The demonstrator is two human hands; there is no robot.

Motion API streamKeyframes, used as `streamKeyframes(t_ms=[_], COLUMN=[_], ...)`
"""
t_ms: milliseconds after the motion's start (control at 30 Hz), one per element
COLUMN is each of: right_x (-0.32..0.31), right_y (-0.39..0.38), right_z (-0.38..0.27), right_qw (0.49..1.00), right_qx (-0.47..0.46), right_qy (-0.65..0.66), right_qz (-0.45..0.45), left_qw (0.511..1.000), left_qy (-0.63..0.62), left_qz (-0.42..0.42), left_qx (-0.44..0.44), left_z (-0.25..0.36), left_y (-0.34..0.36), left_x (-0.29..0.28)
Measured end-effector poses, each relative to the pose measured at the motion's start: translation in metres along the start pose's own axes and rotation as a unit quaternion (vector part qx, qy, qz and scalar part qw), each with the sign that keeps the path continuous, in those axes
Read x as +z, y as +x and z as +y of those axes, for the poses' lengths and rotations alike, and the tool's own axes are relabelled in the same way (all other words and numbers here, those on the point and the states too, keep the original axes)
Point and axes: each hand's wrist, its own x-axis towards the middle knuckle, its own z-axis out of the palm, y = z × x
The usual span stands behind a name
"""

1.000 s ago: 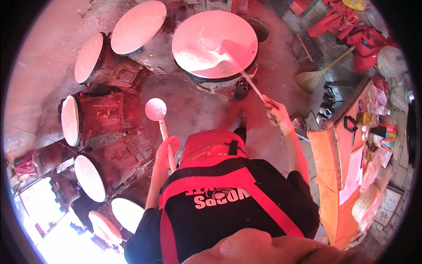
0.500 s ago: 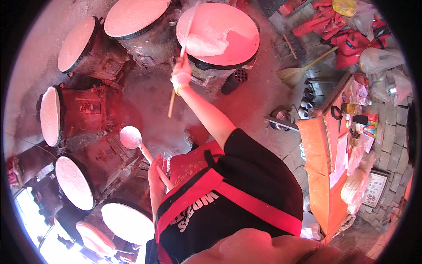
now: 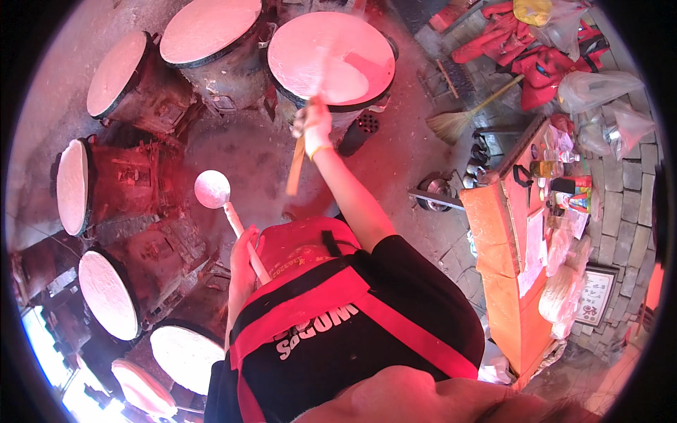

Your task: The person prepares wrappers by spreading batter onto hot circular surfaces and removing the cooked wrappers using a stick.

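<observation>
My right hand (image 3: 315,127) is closed round a long flat wooden spatula (image 3: 295,169). Its far end is blurred over a large round pan (image 3: 278,77) on a drum-shaped stove. A pale layer with a darker, uneven patch (image 3: 363,67) covers that pan. Down by my apron (image 3: 300,247), my left hand (image 3: 243,264) grips the light handle of a ladle (image 3: 212,189). The ladle's round bowl looks white, and whether it holds anything is hard to make out. Part of the left fingers is hidden behind the handle.
More round pale-topped pans on stoves curve round my left, such as one pan (image 3: 211,32) at the back and another pan (image 3: 109,295) nearer. At right stands an orange-covered table (image 3: 501,268) with bottles and bags. A broom (image 3: 458,123) lies beyond it on the floor.
My right hand has come nearer and slightly right, and the spatula has turned, its flat side now showing. The view has shifted a little; my left hand keeps hold of the ladle.
</observation>
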Motion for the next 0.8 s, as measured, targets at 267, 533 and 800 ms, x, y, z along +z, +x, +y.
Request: streamKeyframes(t_ms=[267, 533, 800], right_x=[-0.136, -0.121, -0.235], right_y=[-0.001, 0.008, 0.088], right_z=[-0.048, -0.079, -0.186], right_qw=[0.979, 0.945, 0.923], right_qx=[0.104, 0.100, 0.143], right_qy=[-0.170, -0.248, -0.297], right_qz=[-0.050, -0.189, -0.198], left_qw=[1.000, 0.996, 0.998], left_qy=[0.011, 0.089, 0.029], left_qz=[-0.012, -0.032, -0.060], left_qx=[0.005, 0.003, -0.016], left_z=[-0.015, -0.035, -0.066], left_y=[0.003, 0.005, 0.009], left_x=[0.040, 0.117, 0.172])
